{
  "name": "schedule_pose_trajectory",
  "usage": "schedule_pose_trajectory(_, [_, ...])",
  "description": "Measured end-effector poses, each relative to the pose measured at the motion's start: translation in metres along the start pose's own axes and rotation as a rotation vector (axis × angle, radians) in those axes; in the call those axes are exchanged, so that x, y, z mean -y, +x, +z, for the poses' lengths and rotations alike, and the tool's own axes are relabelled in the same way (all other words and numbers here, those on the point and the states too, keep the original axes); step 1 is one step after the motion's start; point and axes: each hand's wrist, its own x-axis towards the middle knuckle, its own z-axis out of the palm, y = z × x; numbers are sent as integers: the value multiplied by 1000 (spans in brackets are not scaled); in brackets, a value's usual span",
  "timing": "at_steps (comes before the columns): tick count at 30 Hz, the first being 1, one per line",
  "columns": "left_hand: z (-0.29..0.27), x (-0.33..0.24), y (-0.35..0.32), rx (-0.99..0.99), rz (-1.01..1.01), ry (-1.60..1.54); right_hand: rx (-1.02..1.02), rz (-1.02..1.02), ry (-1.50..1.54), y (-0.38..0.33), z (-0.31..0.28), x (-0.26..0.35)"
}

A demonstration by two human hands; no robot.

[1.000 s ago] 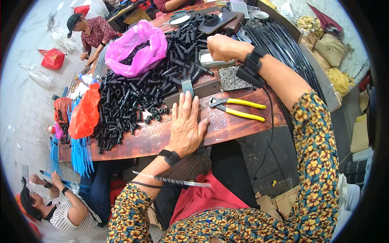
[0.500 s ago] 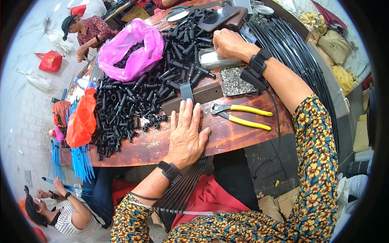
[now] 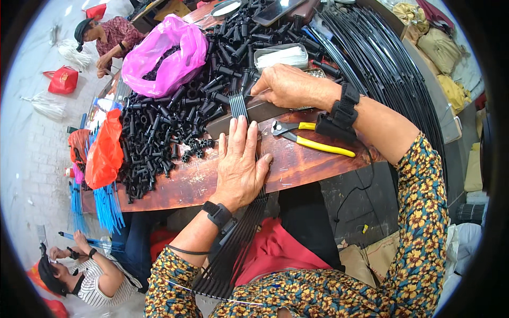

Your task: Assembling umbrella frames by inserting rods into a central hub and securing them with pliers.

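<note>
My left hand (image 3: pixel 241 167) lies flat, fingers stretched, pressing a row of thin dark rods (image 3: pixel 238 106) against the table edge. The rods run side by side under the palm and fan out below it over my lap. At their far ends my right hand (image 3: pixel 297 87) is in a pinch; whatever is between its fingertips is too small to name. Below the rod ends lies a dark flat bar (image 3: pixel 271 110). Cutting pliers (image 3: pixel 324 147) with yellow handles rest to the right, partly under my wrist strap. Beyond my right hand stands a box of white strips (image 3: pixel 282 57).
Black plastic tube fittings (image 3: pixel 154 132) heap across the table's left and middle. Around them are a pink bag (image 3: pixel 185 58), an orange-red bag (image 3: pixel 103 153) and blue rods (image 3: pixel 107 209). Long black rods (image 3: pixel 382 63) lie at right. Two people work at left.
My right hand has moved from the box of white strips toward me and left, to the rods' far ends. My left hand stays flat on the rods. The view has shifted slightly.
</note>
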Motion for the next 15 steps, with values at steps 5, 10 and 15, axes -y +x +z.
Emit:
schedule_pose_trajectory(5, [2, 0, 1, -12, 8, -21, 7, 5, -18, 3, 2, -1])
schedule_pose_trajectory(10, [2, 1, -1, -24, 16, -21, 26, 2, 2, 7, 2, -2])
schedule_pose_trajectory(15, [4, 2, -1, -27, 16, -18, 28, -24, -7, 7, 2, -4])
